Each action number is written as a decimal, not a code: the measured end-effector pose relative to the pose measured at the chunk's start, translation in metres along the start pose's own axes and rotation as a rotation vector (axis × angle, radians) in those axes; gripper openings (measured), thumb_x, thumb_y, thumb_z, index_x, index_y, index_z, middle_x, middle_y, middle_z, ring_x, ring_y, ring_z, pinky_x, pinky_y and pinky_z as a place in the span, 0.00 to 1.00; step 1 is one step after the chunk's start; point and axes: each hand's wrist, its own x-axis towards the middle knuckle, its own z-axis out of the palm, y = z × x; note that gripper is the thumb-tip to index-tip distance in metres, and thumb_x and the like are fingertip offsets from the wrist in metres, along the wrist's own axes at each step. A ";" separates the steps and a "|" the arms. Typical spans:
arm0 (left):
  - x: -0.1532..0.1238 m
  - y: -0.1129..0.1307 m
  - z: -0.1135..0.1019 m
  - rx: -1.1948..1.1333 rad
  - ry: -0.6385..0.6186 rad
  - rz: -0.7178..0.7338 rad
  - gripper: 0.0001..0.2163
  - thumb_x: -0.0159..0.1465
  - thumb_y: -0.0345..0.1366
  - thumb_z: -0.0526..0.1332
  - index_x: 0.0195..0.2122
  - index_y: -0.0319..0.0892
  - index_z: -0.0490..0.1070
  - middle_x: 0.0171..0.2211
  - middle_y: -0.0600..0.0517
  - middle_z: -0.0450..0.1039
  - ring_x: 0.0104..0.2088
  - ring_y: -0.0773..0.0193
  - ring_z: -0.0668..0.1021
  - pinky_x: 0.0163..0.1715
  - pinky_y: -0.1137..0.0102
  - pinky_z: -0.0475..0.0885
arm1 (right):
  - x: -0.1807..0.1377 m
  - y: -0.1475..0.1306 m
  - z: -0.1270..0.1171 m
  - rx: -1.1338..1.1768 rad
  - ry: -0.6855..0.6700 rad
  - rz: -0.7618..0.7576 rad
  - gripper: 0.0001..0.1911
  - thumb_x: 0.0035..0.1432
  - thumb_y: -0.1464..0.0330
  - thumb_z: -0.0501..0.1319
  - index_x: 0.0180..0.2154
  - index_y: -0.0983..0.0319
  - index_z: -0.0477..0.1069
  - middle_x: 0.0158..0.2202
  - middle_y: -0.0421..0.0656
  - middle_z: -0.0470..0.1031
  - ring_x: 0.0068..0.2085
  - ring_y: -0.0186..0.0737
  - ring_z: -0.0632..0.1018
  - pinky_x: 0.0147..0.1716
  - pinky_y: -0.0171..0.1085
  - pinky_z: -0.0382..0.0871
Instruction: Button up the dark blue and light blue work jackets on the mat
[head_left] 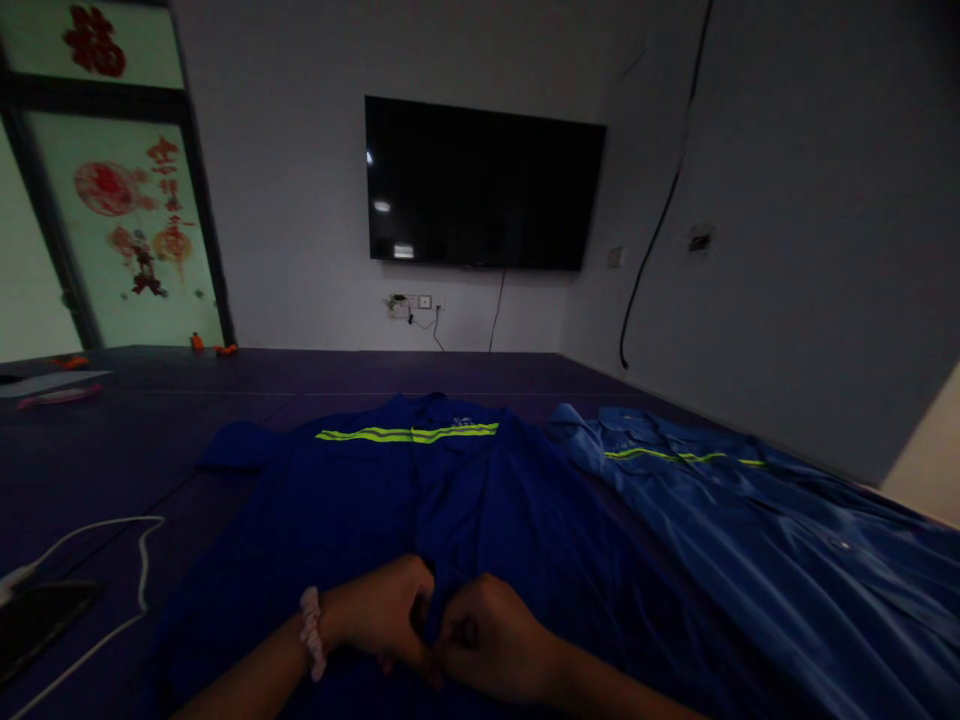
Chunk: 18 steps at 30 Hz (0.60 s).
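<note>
A dark blue work shirt lies spread out face up, with a yellow-green reflective stripe across its chest and the collar pointing away from me. Both of my hands are together over the lower part of its front opening. My left hand, with a pale scrunchie at the wrist, has its thumb and fingers closed on the shirt's front edge. Close against it, my right hand is curled with its fingertips pinched on the same edge. The fingers hide whatever small part lies between them.
A lighter blue striped garment lies to the right. At left are a phone and a white cable on the purple floor. A television hangs on the far wall, and a black cable dangles at right.
</note>
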 end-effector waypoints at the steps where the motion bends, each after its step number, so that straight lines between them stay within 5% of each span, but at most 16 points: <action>1: 0.000 -0.001 0.000 0.019 0.008 0.005 0.18 0.39 0.46 0.69 0.14 0.38 0.63 0.11 0.59 0.61 0.12 0.74 0.64 0.11 0.79 0.55 | 0.000 0.000 0.001 -0.004 0.006 0.013 0.06 0.43 0.73 0.59 0.23 0.64 0.76 0.21 0.40 0.76 0.20 0.29 0.70 0.18 0.26 0.53; 10: 0.001 0.000 0.009 0.143 0.125 0.153 0.16 0.41 0.45 0.69 0.17 0.38 0.67 0.12 0.60 0.62 0.14 0.75 0.63 0.14 0.79 0.55 | 0.000 0.000 0.004 0.009 0.045 0.053 0.07 0.40 0.75 0.58 0.22 0.64 0.75 0.22 0.39 0.76 0.22 0.30 0.72 0.19 0.26 0.54; 18: -0.001 0.003 0.007 0.224 0.107 0.127 0.14 0.46 0.41 0.65 0.15 0.39 0.64 0.12 0.59 0.61 0.16 0.74 0.63 0.16 0.79 0.55 | 0.000 -0.003 0.001 0.061 0.021 0.074 0.08 0.41 0.75 0.57 0.21 0.63 0.75 0.21 0.38 0.75 0.21 0.29 0.72 0.19 0.26 0.55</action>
